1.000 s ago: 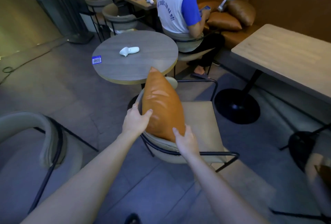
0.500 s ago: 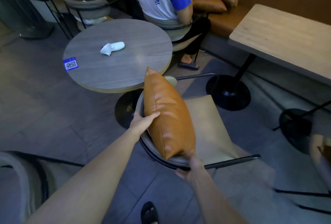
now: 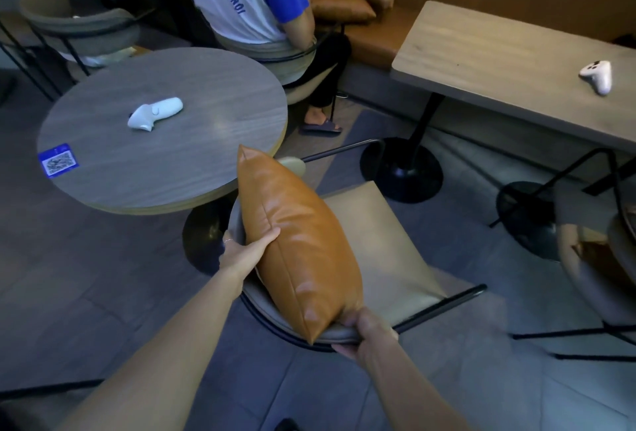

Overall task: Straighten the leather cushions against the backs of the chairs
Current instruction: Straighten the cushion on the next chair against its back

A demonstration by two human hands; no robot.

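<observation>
A: Start with your left grip [image 3: 249, 251]. What is it doing?

B: Your thumb lies over the front face of the leather cushion [image 3: 296, 241] and your fingers [image 3: 230, 244] go behind it, so it pinches the cushion's long left edge about halfway up. Your right grip [image 3: 366, 327] is curled shut around the cushion's lower corner, just where that corner meets the rim of the chair back [image 3: 339, 336]. Whether it also catches the rim, I cannot tell.

A: And where does the cushion sit?

B: It stands on edge on the chair [image 3: 382, 251], leaning along the curved back, its top corner pointing toward the round worktop [image 3: 165, 127] beyond the chair. The seat lies bare to the right of the cushion.

A: How do you think it handles?

B: Light and soft, I judge. The skin is smooth and glossy with highlights, so it is likely slippery under a flat palm, and the filling dimples where your thumb presses. A corner alone probably lets it flop.

A: So where should you hold it?

B: Keep to the seamed edges and corners, where the leather bunches and gives purchase. One grip low at the corner, one at mid-edge, as you have them, should let you turn it square to the chair back without it sliding off toward the seat.
</observation>
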